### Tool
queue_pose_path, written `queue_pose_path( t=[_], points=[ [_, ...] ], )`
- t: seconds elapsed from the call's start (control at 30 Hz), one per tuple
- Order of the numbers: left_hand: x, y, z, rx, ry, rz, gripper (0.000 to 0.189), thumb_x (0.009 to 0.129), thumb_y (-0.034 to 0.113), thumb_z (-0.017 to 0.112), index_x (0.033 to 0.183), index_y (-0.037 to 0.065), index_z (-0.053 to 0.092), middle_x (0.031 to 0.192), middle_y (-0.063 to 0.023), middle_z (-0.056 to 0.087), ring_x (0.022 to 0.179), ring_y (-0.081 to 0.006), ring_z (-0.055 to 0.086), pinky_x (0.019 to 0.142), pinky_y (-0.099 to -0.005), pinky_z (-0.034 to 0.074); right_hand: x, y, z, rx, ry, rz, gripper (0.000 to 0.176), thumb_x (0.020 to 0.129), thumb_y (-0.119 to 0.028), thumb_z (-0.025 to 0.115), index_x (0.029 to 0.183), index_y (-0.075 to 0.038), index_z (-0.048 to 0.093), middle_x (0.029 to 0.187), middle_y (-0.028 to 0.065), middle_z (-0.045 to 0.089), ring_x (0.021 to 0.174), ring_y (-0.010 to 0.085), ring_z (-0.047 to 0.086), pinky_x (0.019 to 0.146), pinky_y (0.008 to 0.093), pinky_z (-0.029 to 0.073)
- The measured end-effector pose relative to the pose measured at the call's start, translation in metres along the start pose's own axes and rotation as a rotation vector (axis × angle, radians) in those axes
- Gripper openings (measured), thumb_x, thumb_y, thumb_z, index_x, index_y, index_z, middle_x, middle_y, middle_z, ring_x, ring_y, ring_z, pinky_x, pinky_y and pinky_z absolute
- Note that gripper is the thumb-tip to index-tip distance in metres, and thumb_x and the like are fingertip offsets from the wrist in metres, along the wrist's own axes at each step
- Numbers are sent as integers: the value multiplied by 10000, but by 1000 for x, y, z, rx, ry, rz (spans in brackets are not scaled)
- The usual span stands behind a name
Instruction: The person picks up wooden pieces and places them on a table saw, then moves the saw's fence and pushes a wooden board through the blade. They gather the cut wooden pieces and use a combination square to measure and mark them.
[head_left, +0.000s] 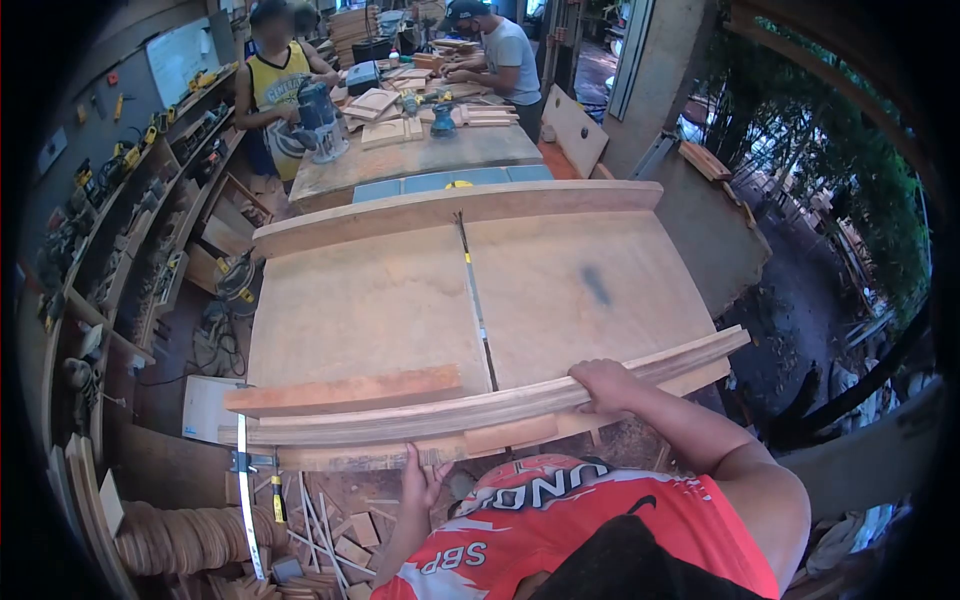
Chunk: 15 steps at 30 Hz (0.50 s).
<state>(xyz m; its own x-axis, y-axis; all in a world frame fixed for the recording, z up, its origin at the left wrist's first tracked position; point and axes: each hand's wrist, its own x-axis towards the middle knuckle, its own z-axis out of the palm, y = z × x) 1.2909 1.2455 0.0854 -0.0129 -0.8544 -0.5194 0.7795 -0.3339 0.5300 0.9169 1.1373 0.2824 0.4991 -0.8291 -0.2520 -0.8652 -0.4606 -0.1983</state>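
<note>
A large plywood sled (370,290) with a slot down its middle lies in front of me. Its near wooden rail (490,398) runs across, close to my body. My right hand (602,386) is closed over the top of that rail, right of the slot. Below the rail's left half, my left hand (424,482) has its fingers apart and holds nothing, one fingertip right at the sled's near edge. A reddish wood board (345,391) lies along the rail's inner side at the left. The far fence (460,207) stands upright across the sled's back.
A clamp (258,462) and a metal strip (246,500) are at the left corner. Wood offcuts (350,550) litter the floor. Two people work at the far bench (420,155), one with a blue router (320,120). Tool shelves (150,220) line the left wall.
</note>
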Motion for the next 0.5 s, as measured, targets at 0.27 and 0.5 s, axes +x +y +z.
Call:
queue_pose_path(
  t=[0.27, 0.5],
  points=[
    [-13, -11, -32, -5, -37, -187, 631, 954, 576, 387, 1362, 95, 374, 1240, -146, 555, 1037, -305, 613, 835, -421, 548, -13, -6, -2, -3, -84, -51, 447, 678, -280, 767, 995, -48, 554, 1019, 174, 597, 983, 367, 581, 836, 469, 464],
    [-12, -21, -54, -33, 25, -312, 641, 955, 582, 379, 1342, 72, 382, 1173, -151, 579, 942, -304, 627, 819, -423, 548, -18, -1, 17, 15, -63, -92, 472, 686, -309, 755, 1021, -60, 533, 983, 161, 582, 977, 371, 565, 842, 463, 458]
  ],
)
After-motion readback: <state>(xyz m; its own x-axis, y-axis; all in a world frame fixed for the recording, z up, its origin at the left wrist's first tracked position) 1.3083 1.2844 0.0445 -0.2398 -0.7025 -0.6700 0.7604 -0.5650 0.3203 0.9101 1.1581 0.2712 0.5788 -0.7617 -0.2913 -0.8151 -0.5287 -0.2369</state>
